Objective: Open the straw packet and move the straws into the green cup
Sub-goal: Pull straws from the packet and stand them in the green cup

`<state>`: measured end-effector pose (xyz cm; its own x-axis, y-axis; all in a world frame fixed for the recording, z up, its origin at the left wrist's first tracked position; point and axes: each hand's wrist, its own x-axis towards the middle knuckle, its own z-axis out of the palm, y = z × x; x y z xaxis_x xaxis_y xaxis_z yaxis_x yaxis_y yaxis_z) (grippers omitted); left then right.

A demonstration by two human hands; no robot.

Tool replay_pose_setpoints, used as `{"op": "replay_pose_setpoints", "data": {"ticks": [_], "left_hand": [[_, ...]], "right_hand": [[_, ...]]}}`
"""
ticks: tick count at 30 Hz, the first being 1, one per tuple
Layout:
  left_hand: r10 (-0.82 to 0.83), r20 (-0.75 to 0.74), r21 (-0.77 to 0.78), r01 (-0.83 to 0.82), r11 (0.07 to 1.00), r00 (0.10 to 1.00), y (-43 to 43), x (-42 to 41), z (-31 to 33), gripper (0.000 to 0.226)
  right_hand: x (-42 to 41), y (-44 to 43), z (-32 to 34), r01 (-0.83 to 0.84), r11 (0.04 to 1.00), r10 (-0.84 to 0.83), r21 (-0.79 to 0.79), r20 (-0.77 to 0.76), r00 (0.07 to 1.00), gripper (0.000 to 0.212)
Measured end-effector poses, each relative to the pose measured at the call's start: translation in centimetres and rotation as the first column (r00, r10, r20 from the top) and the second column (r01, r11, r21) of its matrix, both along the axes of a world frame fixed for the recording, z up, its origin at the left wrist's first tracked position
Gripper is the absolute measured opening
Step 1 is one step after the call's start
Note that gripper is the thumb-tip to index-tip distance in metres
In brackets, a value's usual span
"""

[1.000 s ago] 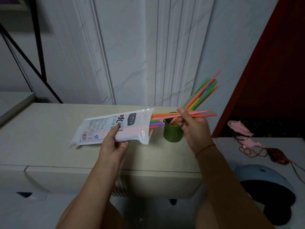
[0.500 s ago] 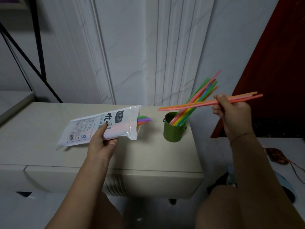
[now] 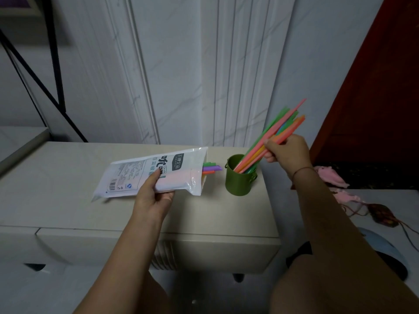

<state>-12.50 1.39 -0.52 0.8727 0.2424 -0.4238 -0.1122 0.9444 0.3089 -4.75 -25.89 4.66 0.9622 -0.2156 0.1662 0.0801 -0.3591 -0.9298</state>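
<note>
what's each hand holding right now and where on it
Left hand grips the straw packet at its lower edge, mid-length. Right hand pinches orange straws near mid-length, lower ends in the green cup.

Bare forearms, thin cord bracelet (image 3: 302,171), right wrist
</note>
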Motion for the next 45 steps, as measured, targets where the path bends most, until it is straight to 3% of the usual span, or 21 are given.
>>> {"op": "replay_pose_setpoints", "data": {"ticks": [5,9,14,18,23,25,28,31,36,45], "left_hand": [[-0.021,0.004,0.005,0.021,1.000,1.000,-0.5,0.1,0.1,0.030],[-0.027,0.003,0.008,0.027,1.000,1.000,-0.9,0.0,0.1,0.033],[-0.039,0.011,0.004,0.039,0.999,0.999,-1.3,-0.1,0.2,0.026],[-0.039,0.022,0.012,0.039,0.999,0.999,-1.4,-0.1,0.3,0.031],[-0.035,0.046,0.032,0.033,0.999,0.998,-1.6,-0.2,0.3,0.027],[-0.042,0.052,0.048,0.039,0.998,0.998,-1.8,-0.2,0.4,0.027],[-0.055,0.061,0.066,0.051,0.997,0.997,-2.3,-0.3,0.5,0.025],[-0.059,0.065,0.079,0.054,0.995,0.996,-2.8,-0.4,0.7,0.025],[-0.060,0.057,0.084,0.055,0.995,0.997,-2.7,-0.7,0.8,0.026],[-0.029,0.052,0.115,0.022,0.993,0.998,-1.1,-0.3,1.0,0.037]], "right_hand": [[0.3,0.7,-0.8,0.003,0.983,0.007,0.181,-0.057,0.998,0.007],[0.2,0.2,-1.9,0.087,0.977,-0.082,0.194,-0.029,0.996,0.008],[0.1,-0.4,-3.2,0.127,0.975,-0.117,0.180,-0.064,0.991,0.039],[-0.7,-0.4,-4.1,0.122,0.969,-0.107,0.217,-0.081,0.991,0.046],[-3.6,1.3,-3.8,0.114,0.981,-0.096,0.156,-0.119,0.988,0.031],[-5.6,3.2,-3.0,0.035,0.987,-0.020,0.155,-0.098,0.995,0.024],[-7.5,6.1,-2.4,-0.177,0.947,0.217,0.269,-0.128,0.968,0.022],[-7.8,7.9,-2.7,-0.240,0.866,0.328,0.439,-0.135,0.935,0.016],[-7.3,8.7,-3.2,-0.209,0.826,0.285,0.523,-0.068,0.956,0.005],[-6.8,6.2,-3.5,-0.109,0.757,0.220,0.645,-0.093,0.971,0.015]]}}
